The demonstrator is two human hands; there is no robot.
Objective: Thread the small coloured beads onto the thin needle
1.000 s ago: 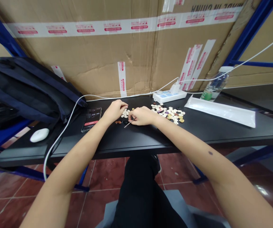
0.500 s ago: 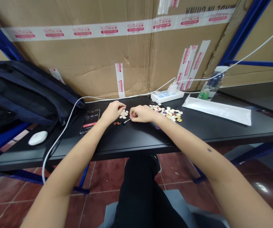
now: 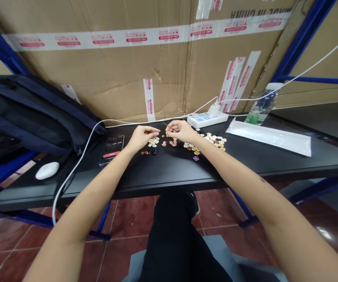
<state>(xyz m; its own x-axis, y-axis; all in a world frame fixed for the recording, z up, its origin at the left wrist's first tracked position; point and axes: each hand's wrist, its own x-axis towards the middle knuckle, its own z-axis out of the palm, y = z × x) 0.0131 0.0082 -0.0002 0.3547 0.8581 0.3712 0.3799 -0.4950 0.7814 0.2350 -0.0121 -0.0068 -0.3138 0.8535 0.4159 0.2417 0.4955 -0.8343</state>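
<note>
My right hand (image 3: 182, 131) is closed on tweezers (image 3: 169, 126), a thin dark tool slanting up to the left from the fingers. To its left, the fingertips of my left hand (image 3: 142, 136) are pinched together; anything in them is too small to make out. Below the left fingers lies a small group of cream, button-like pieces (image 3: 153, 141). Dark pieces (image 3: 153, 152) and orange-brown pieces (image 3: 144, 153) lie nearer the table's front. Pink pieces (image 3: 173, 143) sit under the right hand. A larger mixed pile (image 3: 213, 138) spreads beside the right wrist, with a purple piece (image 3: 196, 158) in front.
A phone (image 3: 112, 149), a white mouse (image 3: 47, 170) and a dark backpack (image 3: 39, 113) are at the left. Behind the pile stands a white power strip (image 3: 207, 119) with cables. A bottle (image 3: 263, 103) and a long white packet (image 3: 270, 137) occupy the right side of the black table (image 3: 169, 176).
My right hand has moved up and to the right, lifting the tweezers' tip from the dark pieces. Pink pieces now show beneath it. My left hand has shifted slightly right.
</note>
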